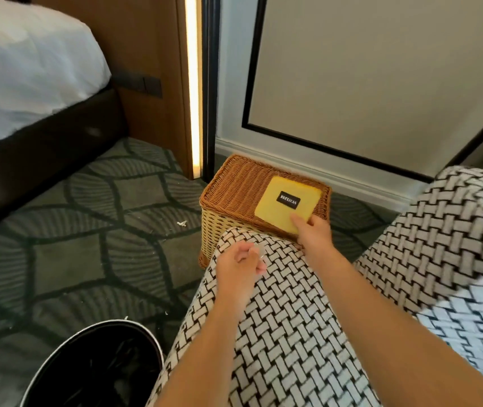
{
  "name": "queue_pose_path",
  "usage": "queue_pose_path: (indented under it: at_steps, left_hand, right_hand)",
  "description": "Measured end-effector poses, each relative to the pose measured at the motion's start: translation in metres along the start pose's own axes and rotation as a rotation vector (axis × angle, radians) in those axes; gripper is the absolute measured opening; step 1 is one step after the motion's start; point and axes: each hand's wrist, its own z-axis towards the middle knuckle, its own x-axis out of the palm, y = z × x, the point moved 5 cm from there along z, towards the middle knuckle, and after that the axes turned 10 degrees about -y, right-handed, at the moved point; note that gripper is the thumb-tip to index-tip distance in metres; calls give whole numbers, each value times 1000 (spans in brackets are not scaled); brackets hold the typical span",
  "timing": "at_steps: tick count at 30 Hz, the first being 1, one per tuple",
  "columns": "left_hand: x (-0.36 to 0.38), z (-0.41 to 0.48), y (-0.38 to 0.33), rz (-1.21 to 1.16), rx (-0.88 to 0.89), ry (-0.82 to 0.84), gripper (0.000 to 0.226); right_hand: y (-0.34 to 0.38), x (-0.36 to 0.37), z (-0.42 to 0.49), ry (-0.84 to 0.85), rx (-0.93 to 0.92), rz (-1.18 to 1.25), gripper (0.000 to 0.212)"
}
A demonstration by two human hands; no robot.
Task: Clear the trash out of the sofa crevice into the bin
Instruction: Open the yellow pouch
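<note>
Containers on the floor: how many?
2. Black bin at lower left beside the sofa arm; wicker basket by the wall, right hand gripping its yellow panel. More may hide behind the sofa.

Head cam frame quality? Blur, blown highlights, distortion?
Head view: the light strip is blown out; the left hand is motion-blurred, so what it holds is unclear; the sofa cushion at right is smeared too; the right hand gripping the yellow pad is sharper; the wide-angle lens makes the wall trim lean; the bin interior is dark.
</note>
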Motion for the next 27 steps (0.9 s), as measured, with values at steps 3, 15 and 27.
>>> queue_pose_path:
  at_steps: [3,15,27]
  left_hand:
    - [-15,-36,-4,51,-91,11,15]
    - [-53,-179,-101,204,260,85,12]
    - [-80,-286,-127,232,283,363,14]
  right_hand:
    - [3,-33,-45,26,28,-12,37]
    - [14,-135,-222,197,-3,140,16]
    - [19,-242,-344,325,-132,146,13]
